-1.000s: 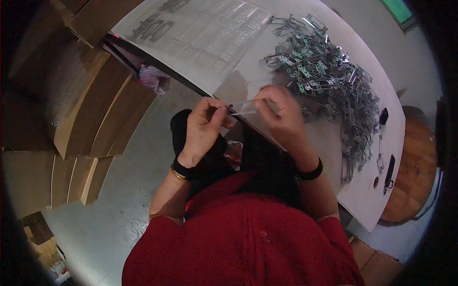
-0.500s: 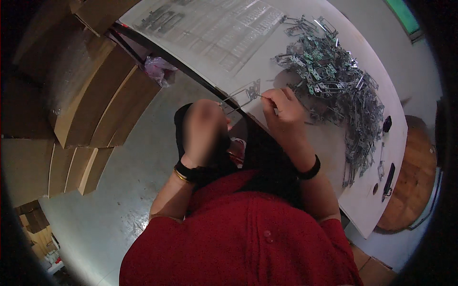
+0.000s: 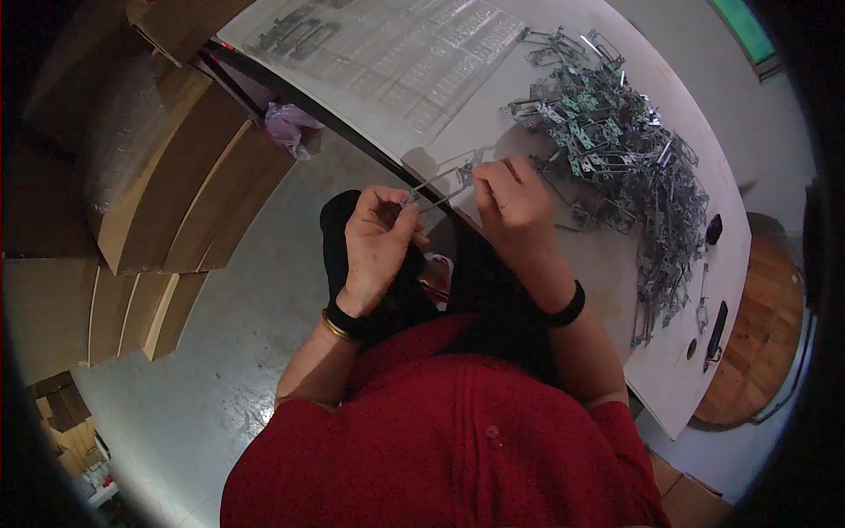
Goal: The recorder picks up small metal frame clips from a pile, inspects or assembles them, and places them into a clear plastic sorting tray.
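Observation:
A small metal bracket with a long wire loop hangs over the table's near edge, level between both hands. Its left end is pinched between the thumb and fingers of my left hand. At the flat, holed plate on the other end, my right hand has its fingertips closed; they partly cover that end. To the right of my right hand lies a heap of similar grey metal wire brackets, tangled together on the white table.
A clear plastic sheet or tray with rows of metal parts lies at the far left of the table. Cardboard boxes are stacked on the left. A round wooden stool stands at the right. A black-handled tool rests near the right edge.
My right hand has turned and shifted slightly left, its fingers now closer over the bracket's plate. The left hand stays on the other end.

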